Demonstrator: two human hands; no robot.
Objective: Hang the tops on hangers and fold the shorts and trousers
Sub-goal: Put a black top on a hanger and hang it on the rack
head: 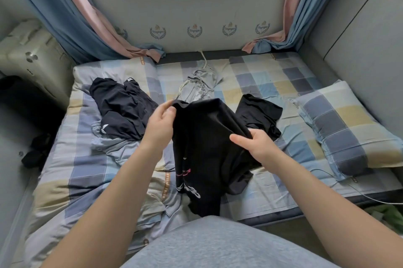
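Note:
A black top [205, 137] with a white and pink print near its lower end hangs above the bed in both my hands. My left hand [161, 124] pinches its upper left edge. My right hand [255, 143] grips a bunched fold on its right side. One black part of it trails onto the bed at the right [257, 113]. A crumpled pile of black clothes [122, 106] lies at the left, over a light blue garment [111, 143]. Grey drawstring shorts [198, 87] lie behind the top. No hanger is in view.
The bed carries a checked sheet [272, 78], a rumpled checked quilt [72, 180] at the left and a checked pillow [346, 130] at the right. Curtains [87, 28] hang at both far corners. A dark item [37, 152] lies off the bed's left side.

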